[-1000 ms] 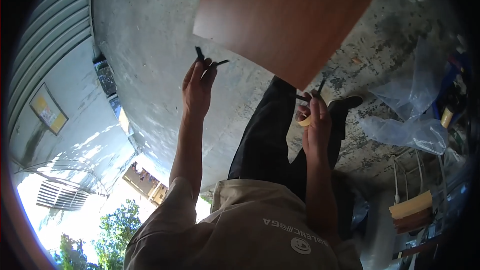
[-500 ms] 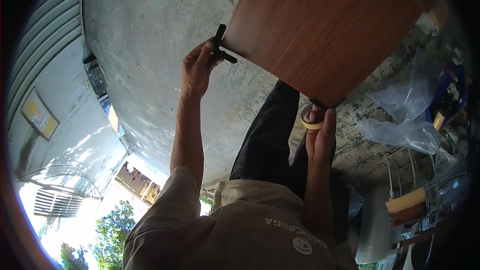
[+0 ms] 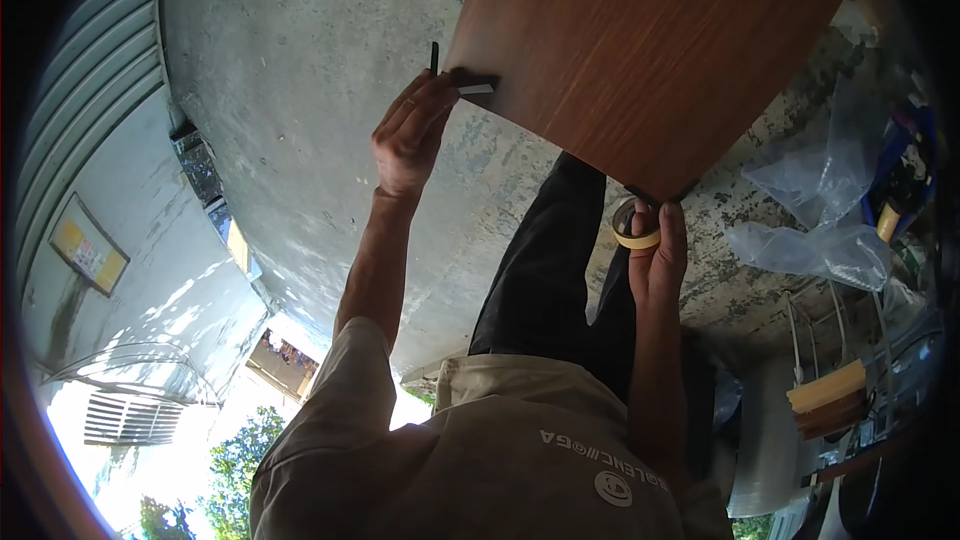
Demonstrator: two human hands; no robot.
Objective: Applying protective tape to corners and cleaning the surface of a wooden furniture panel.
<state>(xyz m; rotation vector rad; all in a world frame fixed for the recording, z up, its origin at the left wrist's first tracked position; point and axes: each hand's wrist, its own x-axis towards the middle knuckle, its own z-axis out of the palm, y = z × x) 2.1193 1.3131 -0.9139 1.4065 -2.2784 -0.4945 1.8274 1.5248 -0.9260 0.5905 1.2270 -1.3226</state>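
A wood-grain brown panel [image 3: 640,50] spans the upper middle of the view. At its left corner my left hand [image 3: 410,140] is closed on a black corner protector [image 3: 478,87], whose arms stick out past the fingers. I cannot tell whether that piece is seated on the corner. My right hand [image 3: 658,260] is at the panel's near corner, closed around a roll of tape [image 3: 637,238] that hangs on its fingers. Just beyond those fingertips, another black corner protector [image 3: 688,189] sits against the near corner.
Below the panel is a worn concrete floor [image 3: 330,120]. Clear plastic bags [image 3: 815,255] lie at the right, beside a dark blue container [image 3: 915,175] with items in it. A metal rack [image 3: 810,325] stands lower right. A wall with a framed sheet [image 3: 90,245] rises at the left.
My left hand has turned over, bringing the black corner protector round onto or close against the panel's left corner. My right hand, with the tape roll, stays at the near corner.
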